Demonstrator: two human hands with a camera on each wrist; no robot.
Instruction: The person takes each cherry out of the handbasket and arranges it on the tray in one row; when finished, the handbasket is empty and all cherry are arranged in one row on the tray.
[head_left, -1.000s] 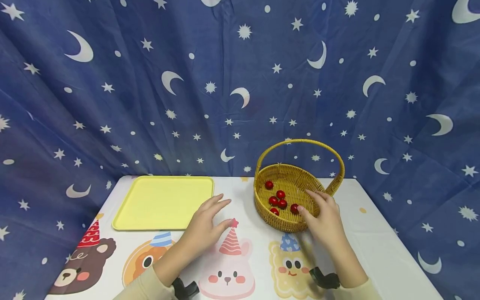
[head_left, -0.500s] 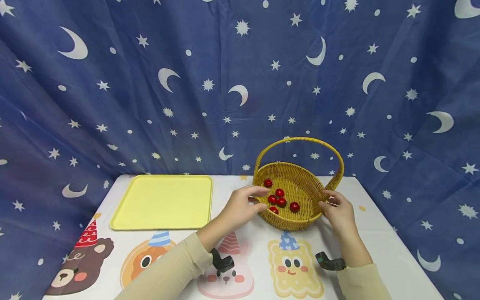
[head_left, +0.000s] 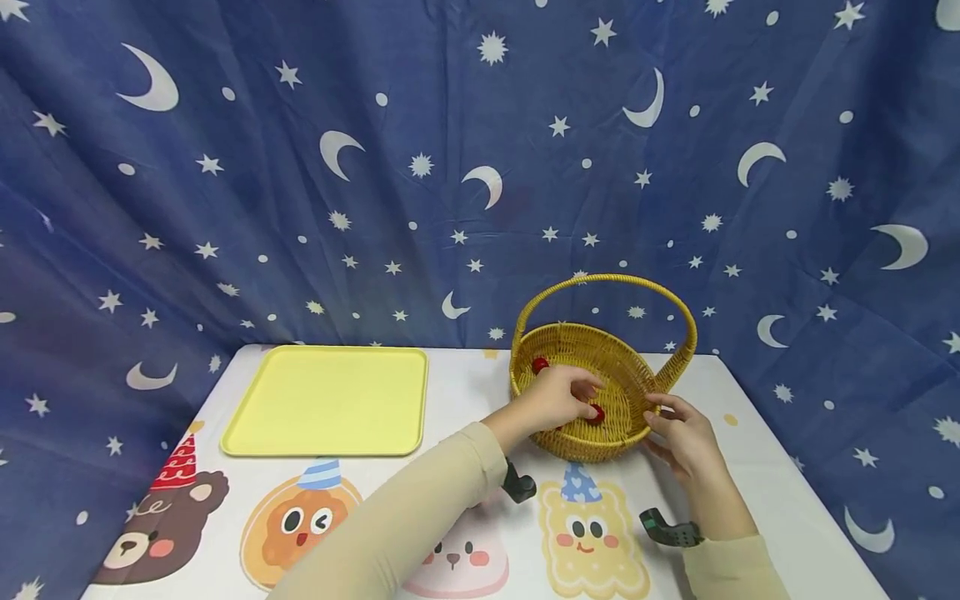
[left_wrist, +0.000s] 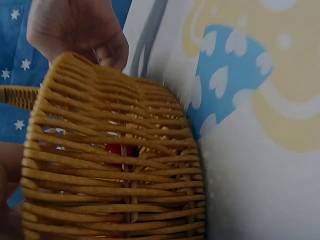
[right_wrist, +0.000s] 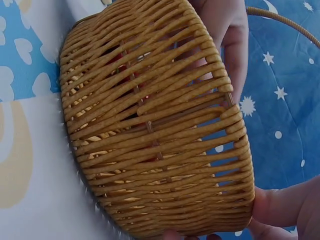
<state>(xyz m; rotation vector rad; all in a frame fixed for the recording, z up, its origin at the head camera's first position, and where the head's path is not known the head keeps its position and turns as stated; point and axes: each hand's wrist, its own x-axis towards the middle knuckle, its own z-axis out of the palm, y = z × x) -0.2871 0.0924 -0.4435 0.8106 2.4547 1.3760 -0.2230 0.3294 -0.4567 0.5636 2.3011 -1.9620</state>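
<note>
The woven basket [head_left: 581, 451] stands at the right of the table, its handle upright. Inside it, my left hand [head_left: 553, 400] reaches over the near-left rim, with thumb and fingertips at a red ball [head_left: 596, 414]; whether it is pinched I cannot tell. Another red ball [head_left: 540, 365] lies near the left wall, and the others are mostly hidden under the hand. My right hand [head_left: 686, 437] grips the basket's right rim by the handle's base, thumb and fingers on the wicker. In the right wrist view its thumb presses the rim of the basket [right_wrist: 175, 130].
A yellow tray [head_left: 326, 402] lies at the back left of the table. The white tablecloth [head_left: 468, 383] has cartoon prints along the front. Behind the table hangs a blue curtain [head_left: 420, 217] with moons and stars.
My left hand has moved right from beside the tray into the basket. My right hand has drawn back from inside the basket to its right rim and taken hold there.
</note>
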